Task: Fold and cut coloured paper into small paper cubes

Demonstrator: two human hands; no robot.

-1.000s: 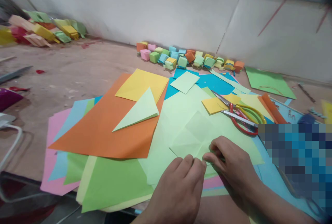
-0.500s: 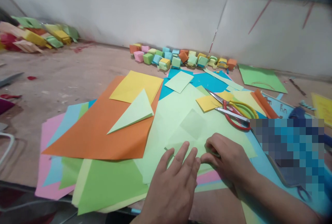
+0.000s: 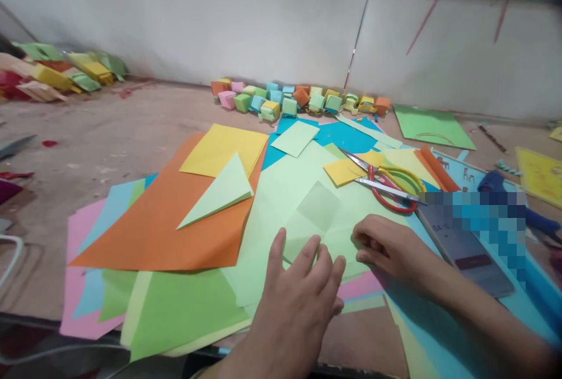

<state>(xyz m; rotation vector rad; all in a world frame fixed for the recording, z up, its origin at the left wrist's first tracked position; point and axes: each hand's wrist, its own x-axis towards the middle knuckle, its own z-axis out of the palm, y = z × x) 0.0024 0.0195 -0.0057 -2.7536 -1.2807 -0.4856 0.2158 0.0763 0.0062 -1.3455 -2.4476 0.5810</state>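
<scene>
My left hand lies with its fingers spread, palm down, over a light green paper piece near the front of the pile. On that piece a darker, diamond-shaped patch shows. To its right, my right hand is closed, fingers curled and thumb pressed in, just over the large light green sheet. Whatever those fingers hold, if anything, is hidden. Beyond it, scissors with red and yellow handles rest on a small yellow-orange paper.
A folded light green triangle and a yellow sheet lie on an orange sheet at left. Small coloured paper cubes line the wall. A phone lies at right, near a blue tool.
My right hand has drawn away to the right from my left hand, widening the gap between them. My left fingers have spread a little. The whole view has shifted slightly.
</scene>
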